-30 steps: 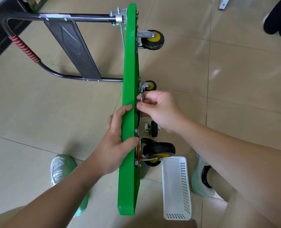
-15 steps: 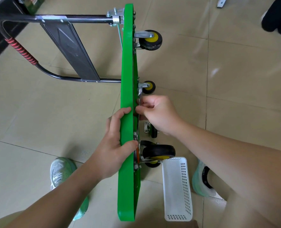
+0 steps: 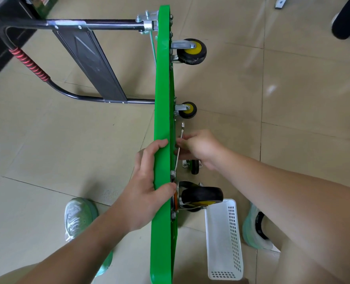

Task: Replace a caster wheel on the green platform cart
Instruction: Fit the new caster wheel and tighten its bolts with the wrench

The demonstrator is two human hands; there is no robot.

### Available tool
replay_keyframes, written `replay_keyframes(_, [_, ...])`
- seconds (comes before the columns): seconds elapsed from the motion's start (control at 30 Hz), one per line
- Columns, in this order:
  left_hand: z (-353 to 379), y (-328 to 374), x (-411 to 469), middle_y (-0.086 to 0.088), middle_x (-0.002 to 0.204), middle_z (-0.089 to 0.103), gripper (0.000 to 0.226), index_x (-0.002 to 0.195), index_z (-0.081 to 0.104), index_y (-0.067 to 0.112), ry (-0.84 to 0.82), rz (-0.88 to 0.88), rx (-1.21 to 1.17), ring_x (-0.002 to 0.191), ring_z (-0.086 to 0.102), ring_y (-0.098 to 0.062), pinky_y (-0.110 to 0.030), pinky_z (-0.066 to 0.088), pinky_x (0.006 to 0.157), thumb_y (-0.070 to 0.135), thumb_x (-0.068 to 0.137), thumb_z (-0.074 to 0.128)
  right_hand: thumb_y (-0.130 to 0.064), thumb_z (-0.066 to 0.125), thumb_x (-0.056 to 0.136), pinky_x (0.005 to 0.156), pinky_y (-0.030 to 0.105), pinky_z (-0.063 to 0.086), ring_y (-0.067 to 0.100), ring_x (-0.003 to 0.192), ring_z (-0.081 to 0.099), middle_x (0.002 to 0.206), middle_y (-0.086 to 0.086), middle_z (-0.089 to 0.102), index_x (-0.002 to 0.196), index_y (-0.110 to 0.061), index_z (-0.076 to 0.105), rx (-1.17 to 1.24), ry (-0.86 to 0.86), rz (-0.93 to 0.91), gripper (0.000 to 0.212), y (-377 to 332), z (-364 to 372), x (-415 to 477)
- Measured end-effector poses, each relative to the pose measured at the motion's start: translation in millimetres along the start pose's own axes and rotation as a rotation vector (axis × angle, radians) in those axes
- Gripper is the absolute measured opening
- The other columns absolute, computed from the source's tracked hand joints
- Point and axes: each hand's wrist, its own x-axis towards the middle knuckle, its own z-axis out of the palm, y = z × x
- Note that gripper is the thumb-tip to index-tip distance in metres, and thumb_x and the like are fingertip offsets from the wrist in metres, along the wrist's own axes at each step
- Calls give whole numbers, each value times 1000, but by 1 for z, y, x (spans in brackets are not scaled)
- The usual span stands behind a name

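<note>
Green platform cart (image 3: 162, 95) is standing on its side edge on the tile floor (image 3: 47, 140), wheel side facing right and black push handle (image 3: 108, 24) sticking out left.

Left hand (image 3: 143, 187) is gripping the deck's upper edge. Its fingers are curling over the rim and the thumb tip is sitting just beside the near caster wheel's (image 3: 201, 194) mount.

Right hand (image 3: 198, 146) is holding a slim metal wrench (image 3: 181, 132) with fingers closed round the shank. The wrench is running along the underside, its lower end sitting at a bolt (image 3: 172, 173) just above the near caster and its upper end sticking out past the hand.

A loose caster (image 3: 195, 167) is lying on the floor below the right wrist, apart from the deck.

Two far casters (image 3: 192, 51) (image 3: 187, 110) are hanging off the underside.

White perforated basket (image 3: 224, 240) is sitting on the floor just beside the near caster. A shoe (image 3: 77, 216) is showing on either side of the deck.
</note>
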Motion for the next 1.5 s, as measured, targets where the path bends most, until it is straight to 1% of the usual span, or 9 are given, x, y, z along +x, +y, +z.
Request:
replay_keyframes(0.07, [-1, 0, 1, 15, 134, 35, 76, 135, 22, 68, -1, 7, 15, 105, 54, -9, -28, 52, 90, 49, 72, 58, -2, 61, 97, 52, 28, 59, 19, 53, 70, 77, 12, 71, 102, 3, 62, 17, 21, 176, 7, 4, 1, 2])
replay_keyframes(0.17, [-2, 1, 2, 20, 132, 34, 77, 135, 22, 67, -7, 1, 9, 102, 53, -7, -19, 51, 86, 49, 71, 58, 3, 50, 102, 36, 26, 52, 15, 34, 61, 45, 7, 63, 84, -2, 55, 57, 32, 336, 20, 13, 3, 2])
replay_keyframes(0.3, [-3, 3, 2, 21, 131, 34, 76, 134, 21, 69, -12, -6, 9, 100, 54, -6, -16, 51, 83, 48, 70, 59, 6, 45, 102, 36, 30, 53, 20, 44, 65, 74, 12, 62, 94, -1, 54, 180, 124, 320, 14, 7, -4, 7])
replay_keyframes(0.43, [-3, 3, 1, 20, 131, 34, 77, 134, 21, 67, -19, -9, 9, 99, 55, -7, -22, 53, 83, 47, 72, 60, 7, 56, 96, 51, 34, 60, 25, 65, 72, 95, 13, 67, 115, 2, 59, 234, 210, 163, 20, -7, -20, 7])
replay_keyframes(0.6, [-1, 3, 2, 20, 130, 34, 75, 133, 23, 69, 5, -2, -12, 103, 53, -3, -15, 49, 84, 49, 69, 58, 3, 66, 93, 69, 34, 62, 23, 76, 75, 90, 11, 71, 93, -10, 69, 62, 58, -243, 13, -27, -19, -25])
replay_keyframes(0.77, [3, 1, 1, 12, 134, 36, 75, 136, 25, 62, 31, 3, -38, 107, 50, 4, -5, 42, 87, 48, 69, 58, 1, 69, 91, 74, 33, 61, 18, 82, 75, 88, 7, 75, 98, -17, 71, -25, -44, -436, 19, -22, -13, -48])
replay_keyframes(1.1, [3, 1, 2, 8, 135, 37, 76, 137, 27, 56, 37, 18, -47, 107, 48, 13, -2, 40, 87, 47, 69, 58, 0, 70, 90, 86, 36, 61, 16, 88, 74, 95, 6, 77, 99, -23, 72, -102, -99, -494, 24, -14, -2, -52])
replay_keyframes(1.33, [1, -1, 2, 19, 135, 34, 74, 131, 24, 72, 34, 13, -9, 119, 44, 8, -4, 37, 93, 49, 69, 58, -5, 76, 86, 89, 29, 59, 7, 86, 73, 84, -12, 77, 90, -35, 72, -172, -42, -572, 31, -8, -11, -53])
replay_keyframes(1.5, [2, -1, 1, 14, 134, 36, 76, 136, 25, 65, 31, 1, -19, 113, 51, -2, -14, 46, 92, 49, 70, 58, -2, 70, 91, 76, 29, 61, 12, 80, 75, 83, -5, 76, 119, -5, 70, -38, 38, -404, 28, -2, -17, -41])
